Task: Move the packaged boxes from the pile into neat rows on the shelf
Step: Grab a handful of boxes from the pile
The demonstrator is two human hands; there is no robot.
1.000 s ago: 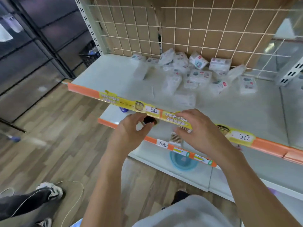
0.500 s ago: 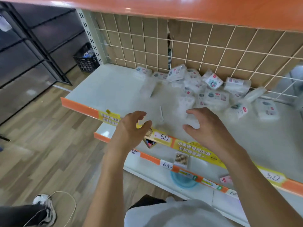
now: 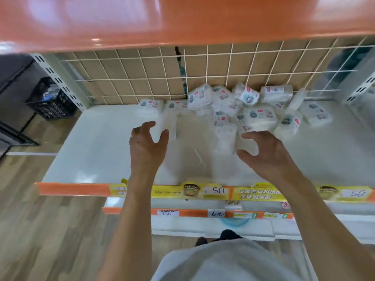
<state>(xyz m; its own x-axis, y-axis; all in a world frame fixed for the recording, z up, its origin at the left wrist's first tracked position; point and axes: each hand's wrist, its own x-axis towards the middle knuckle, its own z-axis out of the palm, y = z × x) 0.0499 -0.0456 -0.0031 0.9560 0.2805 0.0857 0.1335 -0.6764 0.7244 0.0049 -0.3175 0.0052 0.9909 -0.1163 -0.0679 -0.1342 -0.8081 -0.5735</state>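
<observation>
Landmark taken: the wire grid back panel [image 3: 142, 74] of the shelf [image 3: 97, 151].

Pile of packaged boxes [image 3: 243, 110] is seen heaped against the foot of the grid, right of its centre seam, boxes tilted and overlapping at mixed angles. No row is yet formed. Two boxes lie flat at the left end of the pile, close to the grid.

A clear-wrapped box [image 3: 169, 126] is noted out from the grid, on the front-left side of the pile; long axis judged to run roughly from grid toward the shelf front. A second clear box [image 3: 225, 136] lies likewise at the pile's front edge; outlines are blurred.

Left hand [image 3: 147, 145]: fingers spread and loosely curved, nothing held; fingertips just beside the near end of the first clear box. Contact cannot be told.

Right hand [image 3: 263, 149]: also spread and empty, just in front of the second clear box and the pile's front boxes.

Judgement: each hand is nearer its own box; both lie gridward of the hands, so a short forward reach is called for, gripped across the short sides.
</observation>
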